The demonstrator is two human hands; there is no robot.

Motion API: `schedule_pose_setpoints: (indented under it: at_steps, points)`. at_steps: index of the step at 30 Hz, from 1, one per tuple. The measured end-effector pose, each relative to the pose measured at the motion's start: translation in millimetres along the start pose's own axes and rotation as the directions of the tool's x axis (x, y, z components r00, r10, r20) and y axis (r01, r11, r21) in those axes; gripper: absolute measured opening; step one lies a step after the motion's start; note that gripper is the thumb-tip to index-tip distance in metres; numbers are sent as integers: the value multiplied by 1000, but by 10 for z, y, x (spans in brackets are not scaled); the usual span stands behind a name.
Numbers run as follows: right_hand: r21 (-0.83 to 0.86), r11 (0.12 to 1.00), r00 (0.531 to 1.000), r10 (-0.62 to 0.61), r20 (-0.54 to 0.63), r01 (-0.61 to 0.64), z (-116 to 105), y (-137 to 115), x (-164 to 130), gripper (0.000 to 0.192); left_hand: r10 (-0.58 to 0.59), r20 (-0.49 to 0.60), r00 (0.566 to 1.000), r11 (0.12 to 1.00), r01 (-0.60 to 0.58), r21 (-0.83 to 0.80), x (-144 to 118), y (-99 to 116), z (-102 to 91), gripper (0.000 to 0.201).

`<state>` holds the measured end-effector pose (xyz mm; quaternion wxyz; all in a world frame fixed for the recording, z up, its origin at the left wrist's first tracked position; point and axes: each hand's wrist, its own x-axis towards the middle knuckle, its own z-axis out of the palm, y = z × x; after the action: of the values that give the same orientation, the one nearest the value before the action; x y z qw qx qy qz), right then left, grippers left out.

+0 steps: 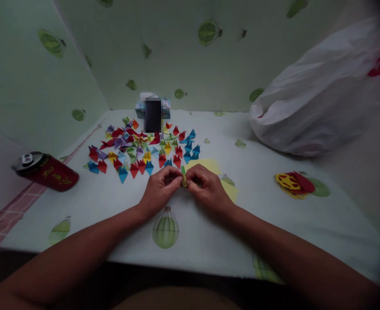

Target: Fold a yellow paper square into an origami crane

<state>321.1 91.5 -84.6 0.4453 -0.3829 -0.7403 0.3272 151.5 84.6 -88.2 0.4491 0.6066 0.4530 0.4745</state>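
Note:
Between my fingertips is a small folded piece of yellow paper (184,181), held a little above the table. My left hand (162,186) pinches it from the left, thumb against forefinger. From the other side my right hand (207,185) grips it the same way, fingers curled. Flat sheets of yellow paper (211,165) lie under and behind my right hand. Just beyond my hands spreads a group of several folded paper cranes (141,166) in red, blue, yellow, green and purple. The finer folds of the yellow piece are too small to make out.
A red drink can (52,173) stands at the left, looking tilted. Behind the cranes are a dark phone-like object (153,116) and a tissue box (166,107). A big white plastic bag (293,107) fills the back right. A red and yellow ornament (295,184) lies below it.

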Motion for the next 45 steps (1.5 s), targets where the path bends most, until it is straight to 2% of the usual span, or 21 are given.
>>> schedule_pose_setpoints:
  at_steps: [5,12,17,21,28,34,38,41,45]
  points:
    - [-6,1000,999,11,-34,-11,13,-5,-8,13,-27,-51,998,1000,26,-14,3,18,-9,11]
    - [-95,987,990,-135,-36,131,52,-23,-27,15,-39,-47,998,999,39,-3,-12,34,-2,13]
    - [-130,982,987,-147,-60,138,62,-23,-37,17,-19,-100,995,1000,21,17,-4,26,3,12]
    - [-124,985,991,-124,-41,118,65,-37,-48,17,32,-148,988,997,-20,78,-16,31,7,8]
    - [-118,987,994,-108,14,108,79,-84,-83,13,159,-126,979,958,-122,261,-75,53,24,10]
    - [-173,981,996,-86,10,86,105,-64,-115,16,237,-68,969,917,-200,345,-107,85,53,12]
    - [-171,983,996,-82,-47,73,124,-81,-129,16,243,-64,968,913,-206,352,-111,101,60,11]
    - [-134,991,991,4,-132,-22,136,-99,-134,16,258,-99,961,915,-210,345,-105,105,56,8]
    - [-6,968,958,249,-145,-252,139,-95,-123,13,359,-97,928,867,-294,402,-97,90,41,9]
